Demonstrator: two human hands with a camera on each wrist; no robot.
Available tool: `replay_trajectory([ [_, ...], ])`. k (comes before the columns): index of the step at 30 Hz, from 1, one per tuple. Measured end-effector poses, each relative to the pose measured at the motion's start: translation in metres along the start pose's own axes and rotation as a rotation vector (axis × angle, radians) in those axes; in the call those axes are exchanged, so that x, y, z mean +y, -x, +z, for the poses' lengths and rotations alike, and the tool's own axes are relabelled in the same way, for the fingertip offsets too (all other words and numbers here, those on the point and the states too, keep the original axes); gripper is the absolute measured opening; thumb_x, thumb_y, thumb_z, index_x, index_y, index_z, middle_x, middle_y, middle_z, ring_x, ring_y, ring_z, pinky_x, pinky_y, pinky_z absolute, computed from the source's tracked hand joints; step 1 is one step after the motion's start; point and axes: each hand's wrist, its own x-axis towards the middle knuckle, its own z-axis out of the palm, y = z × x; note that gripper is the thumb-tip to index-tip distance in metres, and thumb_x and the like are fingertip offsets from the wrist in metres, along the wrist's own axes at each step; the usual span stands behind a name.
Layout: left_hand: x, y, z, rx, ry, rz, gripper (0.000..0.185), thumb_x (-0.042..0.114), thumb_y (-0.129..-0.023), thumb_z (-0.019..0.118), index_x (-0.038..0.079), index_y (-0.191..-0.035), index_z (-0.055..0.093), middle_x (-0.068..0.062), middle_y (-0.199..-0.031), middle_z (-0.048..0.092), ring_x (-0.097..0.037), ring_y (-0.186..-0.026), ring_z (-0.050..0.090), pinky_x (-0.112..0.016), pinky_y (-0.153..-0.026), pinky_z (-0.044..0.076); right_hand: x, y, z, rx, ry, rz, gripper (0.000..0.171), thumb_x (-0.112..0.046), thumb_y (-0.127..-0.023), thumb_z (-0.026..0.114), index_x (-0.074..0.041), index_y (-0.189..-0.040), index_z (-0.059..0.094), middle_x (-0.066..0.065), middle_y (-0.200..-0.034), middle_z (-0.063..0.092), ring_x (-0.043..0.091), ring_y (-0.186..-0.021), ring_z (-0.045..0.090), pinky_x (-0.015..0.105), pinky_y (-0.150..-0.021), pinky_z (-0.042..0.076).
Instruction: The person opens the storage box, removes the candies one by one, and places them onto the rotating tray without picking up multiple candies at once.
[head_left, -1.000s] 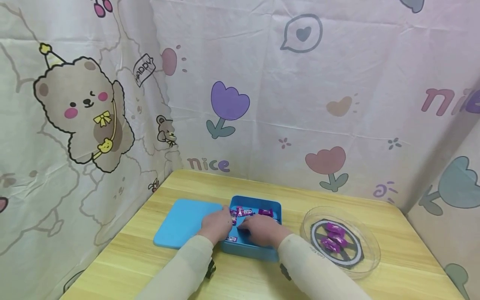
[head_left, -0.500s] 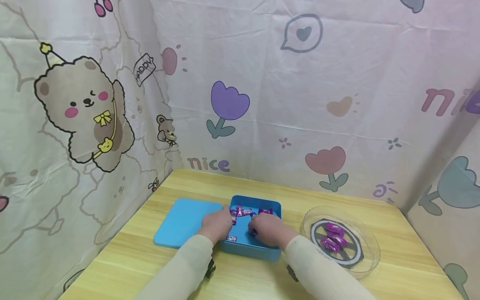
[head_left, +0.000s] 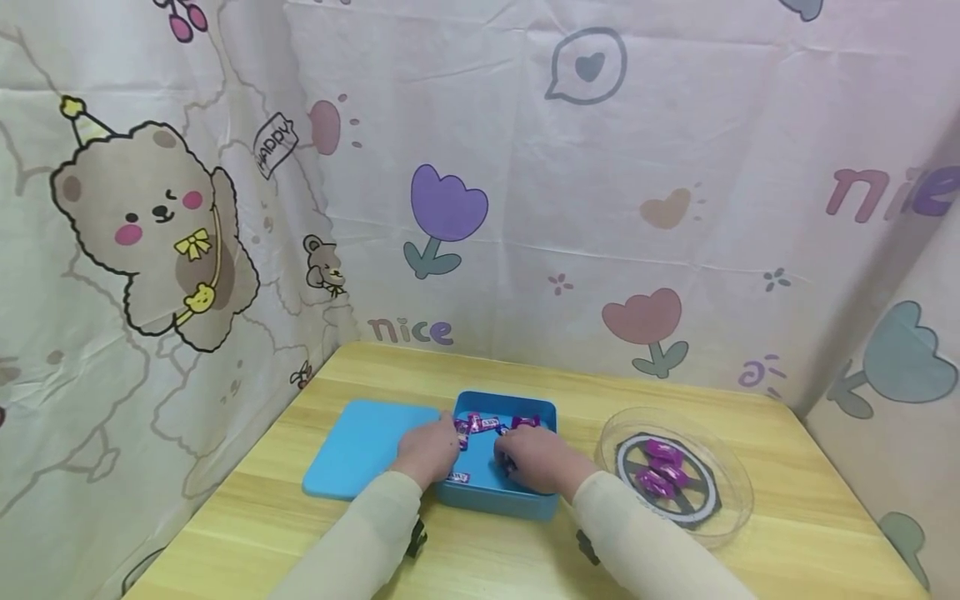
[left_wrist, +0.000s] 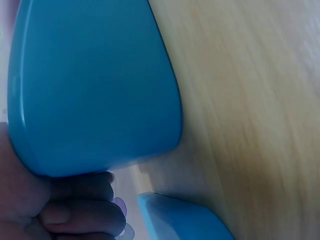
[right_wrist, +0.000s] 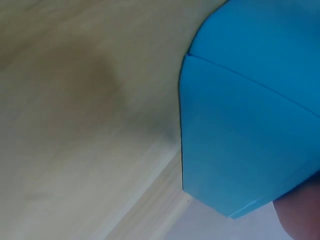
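The right hand (head_left: 536, 460) is inside the open blue rectangular box (head_left: 495, 498), its fingers bent down over the purple-wrapped candies (head_left: 487, 424) on the box floor. Whether it pinches one I cannot tell, since the back of the hand hides the fingertips. The left hand (head_left: 429, 450) rests at the box's left wall, fingers curled against the rim where box and lid meet; in the left wrist view its curled fingers (left_wrist: 80, 212) lie just below the lid's edge, and whether they grip the rim I cannot tell. About 5 candies show in the box, most along its far side and 1 near the left hand's wrist.

The flat blue rectangular lid (head_left: 360, 446) lies just beside the box on its left, on the light wooden table (head_left: 787, 433). To the right, well apart from the box, stands a clear round plastic plate (head_left: 738, 492) with a black ring pattern, holding 3 purple candies (head_left: 658, 467). A cartoon-printed cloth (head_left: 525, 167) hangs behind the table.
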Motion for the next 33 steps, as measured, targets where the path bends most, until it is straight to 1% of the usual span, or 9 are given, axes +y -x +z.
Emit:
replay_trajectory([
  [3, 0.0, 0.001, 0.0, 0.005, 0.017, -0.003, 0.055, 0.02, -0.105, 0.051, -0.005, -0.152, 0.038, -0.023, -0.136, 0.06, -0.032, -0.111, 0.062, -0.057, -0.097, 0.049, 0.002, 0.003, -0.003, 0.031, 0.003, -0.001, 0.018, -0.025, -0.094, 0.075, -0.022, -0.111, 0.072, -0.011, -0.096, 0.067, 0.011, -0.091, 0.059, 0.036, -0.091, 0.054],
  [6, 0.0, 0.002, -0.001, 0.012, 0.007, 0.009, 0.053, 0.019, -0.105, 0.051, -0.005, -0.151, 0.039, -0.023, -0.129, 0.063, -0.03, -0.101, 0.064, -0.056, -0.091, 0.053, 0.007, 0.006, -0.008, 0.072, -0.02, 0.009, 0.027, -0.023, -0.093, 0.076, -0.019, -0.119, 0.072, -0.008, -0.1, 0.067, 0.014, -0.095, 0.058, 0.038, -0.092, 0.053],
  [10, -0.001, 0.002, 0.0, 0.016, -0.011, 0.023, 0.053, 0.018, -0.104, 0.053, -0.006, -0.15, 0.04, -0.022, -0.124, 0.065, -0.028, -0.092, 0.063, -0.054, -0.087, 0.055, 0.017, 0.013, -0.016, 0.128, -0.059, 0.05, 0.035, -0.023, -0.092, 0.078, -0.016, -0.126, 0.07, -0.004, -0.109, 0.069, 0.017, -0.103, 0.06, 0.04, -0.093, 0.054],
  [12, -0.001, 0.002, 0.001, 0.017, -0.006, 0.023, 0.053, 0.018, -0.104, 0.053, -0.006, -0.15, 0.04, -0.022, -0.125, 0.065, -0.027, -0.092, 0.062, -0.055, -0.087, 0.055, 0.024, 0.018, -0.019, 0.156, -0.072, 0.072, 0.037, -0.023, -0.092, 0.078, -0.015, -0.127, 0.07, -0.001, -0.114, 0.069, 0.019, -0.108, 0.061, 0.041, -0.095, 0.053],
  [15, -0.002, 0.0, 0.002, 0.021, 0.002, 0.021, 0.053, 0.018, -0.105, 0.051, -0.006, -0.15, 0.04, -0.022, -0.126, 0.064, -0.028, -0.094, 0.063, -0.055, -0.088, 0.054, 0.033, 0.026, -0.023, 0.186, -0.108, 0.113, 0.038, -0.021, -0.09, 0.08, -0.013, -0.126, 0.069, 0.001, -0.116, 0.069, 0.022, -0.11, 0.062, 0.043, -0.096, 0.053],
  [18, -0.003, -0.001, 0.003, 0.024, 0.004, 0.017, 0.052, 0.019, -0.106, 0.049, -0.005, -0.151, 0.039, -0.022, -0.127, 0.064, -0.029, -0.098, 0.064, -0.055, -0.089, 0.054, 0.044, 0.033, -0.026, 0.218, -0.116, 0.153, 0.038, -0.02, -0.088, 0.081, -0.012, -0.124, 0.07, 0.0, -0.113, 0.069, 0.021, -0.107, 0.063, 0.042, -0.095, 0.053],
  [22, -0.003, -0.002, 0.004, 0.026, 0.006, 0.015, 0.052, 0.019, -0.106, 0.05, -0.005, -0.151, 0.039, -0.022, -0.127, 0.064, -0.029, -0.097, 0.064, -0.056, -0.09, 0.053, 0.057, 0.042, -0.03, 0.247, -0.089, 0.18, 0.036, -0.021, -0.087, 0.083, -0.013, -0.12, 0.072, -0.003, -0.106, 0.069, 0.016, -0.099, 0.063, 0.039, -0.091, 0.055],
  [27, -0.004, -0.001, 0.003, 0.026, 0.018, 0.015, 0.052, 0.019, -0.106, 0.049, -0.006, -0.151, 0.038, -0.023, -0.127, 0.064, -0.029, -0.097, 0.063, -0.057, -0.09, 0.053, 0.071, 0.055, -0.036, 0.246, -0.061, 0.195, 0.03, -0.02, -0.086, 0.083, -0.015, -0.114, 0.072, -0.006, -0.099, 0.067, 0.013, -0.091, 0.061, 0.038, -0.086, 0.055],
  [33, -0.003, -0.001, 0.003, 0.024, 0.017, 0.011, 0.052, 0.019, -0.106, 0.048, -0.004, -0.152, 0.038, -0.022, -0.126, 0.064, -0.029, -0.095, 0.063, -0.055, -0.087, 0.054, 0.095, 0.072, -0.03, 0.256, -0.036, 0.217, 0.021, -0.019, -0.087, 0.081, -0.015, -0.106, 0.072, -0.01, -0.091, 0.062, 0.01, -0.085, 0.058, 0.038, -0.081, 0.054],
])
